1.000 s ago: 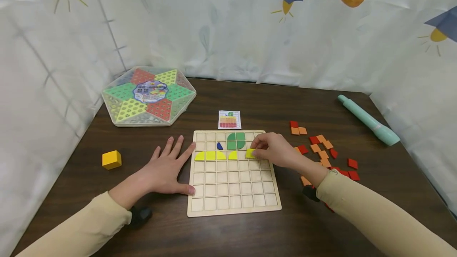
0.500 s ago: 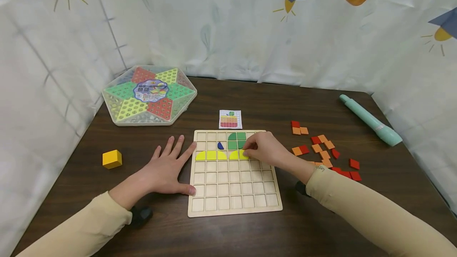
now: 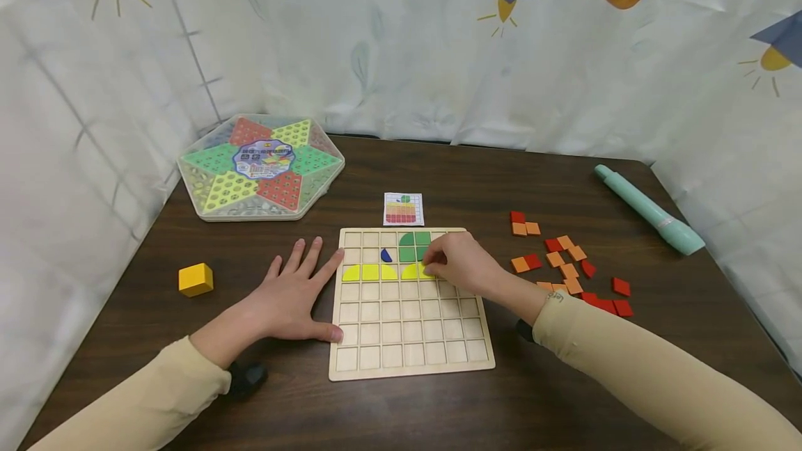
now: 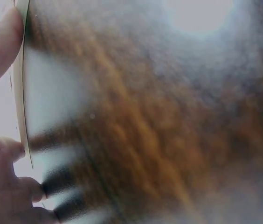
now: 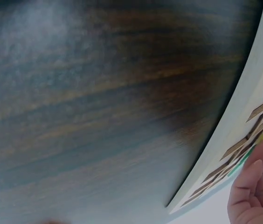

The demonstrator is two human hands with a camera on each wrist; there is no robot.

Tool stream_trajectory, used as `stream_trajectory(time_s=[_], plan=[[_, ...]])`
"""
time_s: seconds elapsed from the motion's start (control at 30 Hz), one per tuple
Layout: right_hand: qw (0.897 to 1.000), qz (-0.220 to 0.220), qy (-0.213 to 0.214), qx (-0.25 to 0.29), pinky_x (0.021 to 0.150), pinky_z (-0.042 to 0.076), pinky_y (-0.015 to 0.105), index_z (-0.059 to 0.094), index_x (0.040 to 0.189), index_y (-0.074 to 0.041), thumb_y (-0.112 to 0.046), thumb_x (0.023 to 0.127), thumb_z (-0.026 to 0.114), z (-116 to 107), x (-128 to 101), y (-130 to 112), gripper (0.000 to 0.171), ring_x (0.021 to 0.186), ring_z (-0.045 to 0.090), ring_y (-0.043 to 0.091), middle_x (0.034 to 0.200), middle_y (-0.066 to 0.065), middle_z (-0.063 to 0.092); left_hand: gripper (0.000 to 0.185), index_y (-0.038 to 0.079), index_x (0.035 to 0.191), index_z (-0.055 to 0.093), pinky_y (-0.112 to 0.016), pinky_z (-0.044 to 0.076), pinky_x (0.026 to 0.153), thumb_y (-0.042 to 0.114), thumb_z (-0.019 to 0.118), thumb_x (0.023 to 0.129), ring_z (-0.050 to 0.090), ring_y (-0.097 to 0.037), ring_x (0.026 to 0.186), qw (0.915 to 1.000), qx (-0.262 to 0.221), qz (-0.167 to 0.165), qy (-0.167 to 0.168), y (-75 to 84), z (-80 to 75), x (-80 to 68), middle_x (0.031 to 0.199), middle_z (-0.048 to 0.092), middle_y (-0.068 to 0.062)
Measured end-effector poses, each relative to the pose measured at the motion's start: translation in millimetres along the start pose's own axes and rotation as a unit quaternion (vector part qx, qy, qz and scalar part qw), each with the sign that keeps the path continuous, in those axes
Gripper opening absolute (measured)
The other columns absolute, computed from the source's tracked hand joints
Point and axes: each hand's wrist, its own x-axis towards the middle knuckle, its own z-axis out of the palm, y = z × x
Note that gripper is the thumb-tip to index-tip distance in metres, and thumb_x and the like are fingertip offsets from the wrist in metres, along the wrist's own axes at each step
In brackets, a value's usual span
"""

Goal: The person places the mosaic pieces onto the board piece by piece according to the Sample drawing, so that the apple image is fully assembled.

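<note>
- The wooden grid board [image 3: 410, 339] lies on the dark table [image 3: 438, 409]
- The left hand [image 3: 291, 298] rests flat, fingers spread, against the board's left edge
- The right hand [image 3: 460, 263] pinches a yellow tile [image 3: 427, 271] in the third row, beside the other yellow pieces [image 3: 370, 272]
- Green pieces [image 3: 413, 246] sit just behind
- Red and orange tiles [image 3: 567, 266] lie scattered to the right

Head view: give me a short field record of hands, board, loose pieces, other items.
left hand: flat on the table, fingers spread, thumb and index finger against the grid board's left edge
right hand: fingertips on a yellow tile in the third row
grid board: wooden; yellow row, green pieces, one blue piece
loose tiles: red and orange, right of board
pattern card: behind board
other: yellow cube, hexagonal game case, teal pen
</note>
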Motion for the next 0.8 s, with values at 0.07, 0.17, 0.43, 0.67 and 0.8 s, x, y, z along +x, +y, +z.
stream_trajectory(time_s=[0.07, 0.17, 0.43, 0.67, 0.8], plan=[[1.000, 0.001, 0.001, 0.002, 0.072, 0.053, 0.025, 0.081, 0.097, -0.008, -0.010, 0.091, 0.078, -1, -1, 1, 0.007, 0.076, 0.059, 0.013, 0.088, 0.001, 0.075, 0.128, 0.011, 0.165, 0.018, -0.081, 0.013, 0.113, 0.076, 0.077, 0.070, 0.003, -0.058, 0.154, 1.0000, -0.002, 0.000, -0.001, 0.1, 0.9, 0.2, 0.169, 0.005, -0.031], [1.000, 0.000, 0.011, 0.002, 0.074, 0.054, 0.026, 0.080, 0.100, -0.008, -0.009, 0.092, 0.076, -6, -6, 6, 0.009, 0.078, 0.060, 0.012, 0.091, 0.002, 0.076, 0.128, 0.011, 0.165, 0.018, -0.081, 0.013, 0.113, 0.075, 0.077, 0.071, 0.003, -0.057, 0.154, 1.0000, -0.003, 0.002, -0.001, 0.4, 2.2, 0.8, 0.169, 0.005, -0.031], [0.999, 0.014, 0.052, 0.008, 0.070, 0.054, 0.027, 0.079, 0.100, -0.007, -0.008, 0.092, 0.075, -36, -53, 48, 0.008, 0.078, 0.063, 0.012, 0.094, 0.003, 0.076, 0.129, 0.012, 0.165, 0.017, -0.080, 0.013, 0.113, 0.076, 0.076, 0.071, 0.003, -0.057, 0.154, 1.0000, 0.000, 0.002, -0.001, 1.5, 1.2, 2.2, 0.169, 0.004, -0.030], [0.997, 0.061, 0.051, -0.023, 0.065, 0.052, 0.025, 0.078, 0.098, -0.009, -0.009, 0.092, 0.075, -50, -103, 89, 0.007, 0.074, 0.061, 0.008, 0.091, 0.000, 0.076, 0.130, 0.012, 0.165, 0.016, -0.081, 0.013, 0.112, 0.077, 0.075, 0.070, 0.003, -0.058, 0.154, 1.0000, 0.005, 0.004, 0.004, -2.1, 2.4, 1.5, 0.169, 0.004, -0.031], [0.995, 0.082, 0.031, -0.039, 0.065, 0.052, 0.024, 0.078, 0.098, -0.011, -0.011, 0.091, 0.076, -52, -126, 105, 0.007, 0.073, 0.061, 0.006, 0.087, -0.004, 0.073, 0.130, 0.011, 0.165, 0.016, -0.082, 0.013, 0.112, 0.078, 0.075, 0.070, 0.003, -0.059, 0.153, 0.9999, 0.007, 0.008, 0.005, -2.3, 2.4, 1.7, 0.169, 0.004, -0.031]])
